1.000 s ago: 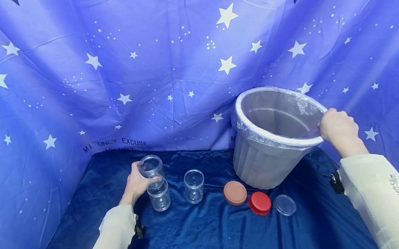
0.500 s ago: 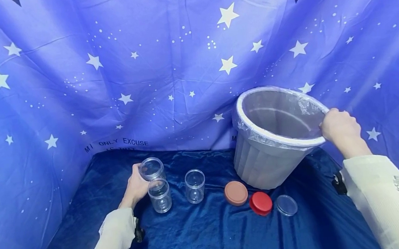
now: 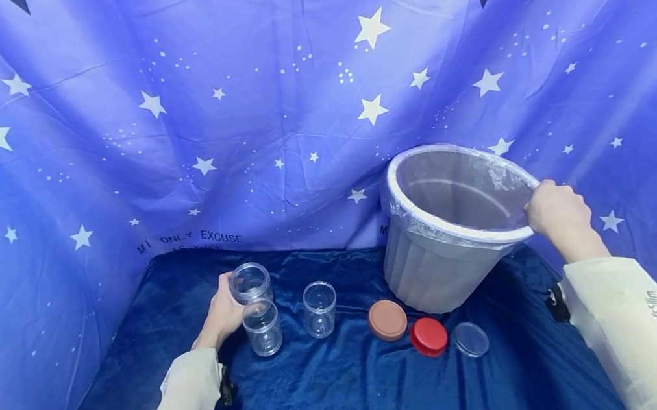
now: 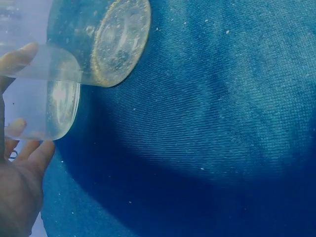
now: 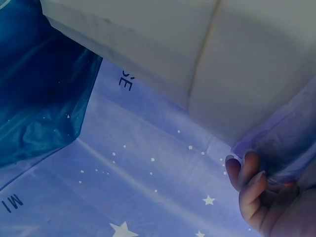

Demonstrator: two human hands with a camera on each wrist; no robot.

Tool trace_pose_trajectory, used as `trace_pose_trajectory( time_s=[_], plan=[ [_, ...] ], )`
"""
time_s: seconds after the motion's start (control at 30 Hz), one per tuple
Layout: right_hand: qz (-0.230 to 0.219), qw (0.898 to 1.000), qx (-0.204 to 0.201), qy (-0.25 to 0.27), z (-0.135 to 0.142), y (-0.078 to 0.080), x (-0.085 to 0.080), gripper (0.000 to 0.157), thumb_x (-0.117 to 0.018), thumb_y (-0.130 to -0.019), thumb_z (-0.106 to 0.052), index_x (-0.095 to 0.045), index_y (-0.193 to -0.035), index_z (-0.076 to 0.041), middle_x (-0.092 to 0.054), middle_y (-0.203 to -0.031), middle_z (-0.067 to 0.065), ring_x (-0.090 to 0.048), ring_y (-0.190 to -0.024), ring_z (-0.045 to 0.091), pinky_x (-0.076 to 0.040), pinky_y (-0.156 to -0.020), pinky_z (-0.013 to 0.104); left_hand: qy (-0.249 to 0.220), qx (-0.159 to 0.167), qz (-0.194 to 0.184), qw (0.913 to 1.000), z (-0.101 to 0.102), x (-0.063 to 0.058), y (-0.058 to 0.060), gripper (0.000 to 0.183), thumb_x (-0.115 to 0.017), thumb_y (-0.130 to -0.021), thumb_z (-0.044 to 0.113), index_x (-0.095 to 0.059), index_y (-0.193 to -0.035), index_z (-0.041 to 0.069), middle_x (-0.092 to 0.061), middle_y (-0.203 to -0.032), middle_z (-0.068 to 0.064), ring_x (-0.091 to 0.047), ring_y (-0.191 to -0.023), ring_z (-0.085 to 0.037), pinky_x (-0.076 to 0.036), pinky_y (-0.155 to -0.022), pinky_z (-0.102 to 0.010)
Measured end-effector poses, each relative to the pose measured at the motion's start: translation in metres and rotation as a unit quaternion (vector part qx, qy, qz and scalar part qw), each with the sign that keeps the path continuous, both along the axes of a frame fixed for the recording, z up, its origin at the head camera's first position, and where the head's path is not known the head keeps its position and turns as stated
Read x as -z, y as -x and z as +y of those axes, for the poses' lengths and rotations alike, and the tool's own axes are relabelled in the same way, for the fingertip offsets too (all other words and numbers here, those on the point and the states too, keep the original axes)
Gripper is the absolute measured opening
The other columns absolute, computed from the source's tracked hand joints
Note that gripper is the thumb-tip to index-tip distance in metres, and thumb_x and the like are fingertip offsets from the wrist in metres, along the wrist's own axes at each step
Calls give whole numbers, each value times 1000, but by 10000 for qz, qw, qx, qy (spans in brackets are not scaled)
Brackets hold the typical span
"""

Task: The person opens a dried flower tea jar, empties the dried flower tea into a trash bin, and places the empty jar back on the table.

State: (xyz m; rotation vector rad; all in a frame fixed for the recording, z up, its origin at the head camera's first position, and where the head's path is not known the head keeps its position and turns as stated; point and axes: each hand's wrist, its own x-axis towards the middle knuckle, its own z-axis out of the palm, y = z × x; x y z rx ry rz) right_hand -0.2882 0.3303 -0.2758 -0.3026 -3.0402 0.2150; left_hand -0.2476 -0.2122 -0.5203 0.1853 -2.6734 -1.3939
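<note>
In the head view, my left hand [image 3: 223, 313] grips a clear jar [image 3: 250, 283] at the left, thumb on the near side. Another clear jar [image 3: 263, 331] stands just in front, partly covering it; I cannot tell if they touch. The left wrist view shows thumb and fingers either side of the gripped jar [image 4: 63, 103], beside the other jar's base [image 4: 121, 42]. A third clear jar [image 3: 320, 311] stands upright, apart. My right hand [image 3: 559, 216] holds the rim of a grey trash bin [image 3: 436, 267], which leans toward me. In the right wrist view, curled fingers [image 5: 251, 192] hold its lined edge.
A brown lid [image 3: 387, 320], a red lid [image 3: 429, 336] and a clear lid [image 3: 472, 339] lie in front of the bin. Dark blue cloth [image 3: 322, 401] covers the table. A starry blue curtain [image 3: 272, 99] hangs behind and at both sides.
The gripped jar and the jar in front of it have shifted slightly toward me, along with my left hand. My right hand keeps its hold on the bin, which stays put.
</note>
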Motion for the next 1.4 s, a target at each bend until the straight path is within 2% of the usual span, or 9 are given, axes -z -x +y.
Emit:
trace_pose_trajectory(
  time_s=[0.13, 0.4, 0.83, 1.0, 1.17, 1.3, 1.4],
  plan=[
    [-5, 10000, 9, 2, -1, 0, 0, 43, -45, -95, -17, -40, -111, 23, -45, -109, 53, -49, -98, 68, -46, -71, 65, 67, 41, 16, 10000, 0, -1, -1, 96, -91, -65, 24, -34, -139, 6, -58, -132, -26, -54, -123, -44, -40, -105, -56],
    [5, 10000, -16, -4, -1, 0, 0, 44, -45, -94, -17, -41, -110, 23, -46, -108, 53, -49, -98, 68, -46, -70, 65, -67, -28, -155, 9999, 0, -1, -3, 97, -90, -66, 32, -32, -140, 8, -56, -135, -23, -53, -126, -40, -40, -107, -55],
    [196, 9995, 132, 211, 3, -1, 2, 44, -41, -93, -20, -46, -108, 21, -47, -109, 52, -49, -99, 68, -45, -71, 65, -264, 100, -417, 9987, 1, 2, -7, 106, -86, -73, 39, -21, -150, 10, -47, -145, -22, -45, -135, -41, -34, -112, -58],
    [328, 9987, 72, 381, 5, -4, 2, 45, -33, -95, -22, -46, -110, 18, -47, -111, 50, -48, -100, 69, -43, -72, 66, -486, 105, -517, 9974, 3, 0, -10, 107, -85, -75, 36, -17, -153, 10, -44, -148, -22, -42, -138, -41, -31, -114, -57],
    [488, 9956, 96, 795, 10, -8, 4, 52, -32, -99, -25, -40, -128, 17, -45, -118, 49, -44, -106, 68, -40, -82, 68, -686, 259, -721, 9947, 2, -7, -9, 107, -86, -73, 30, -16, -152, 9, -41, -149, -22, -38, -140, -42, -29, -115, -58],
    [578, 9939, 23, 939, 14, -6, 6, 58, -32, -101, -30, -37, -136, 16, -43, -124, 49, -42, -109, 68, -38, -88, 69, -851, 394, -881, 9917, 1, -14, -7, 105, -85, -72, 18, -17, -151, 3, -36, -151, -24, -34, -141, -43, -25, -117, -59],
    [597, 9932, -151, 990, 19, -4, 8, 62, -33, -102, -35, -39, -136, 17, -43, -128, 48, -40, -114, 68, -37, -93, 70, -858, 471, -961, 9905, -2, -19, -7, 99, -77, -73, 6, -15, -151, -1, -29, -153, -27, -28, -144, -44, -21, -120, -58]
  ],
)
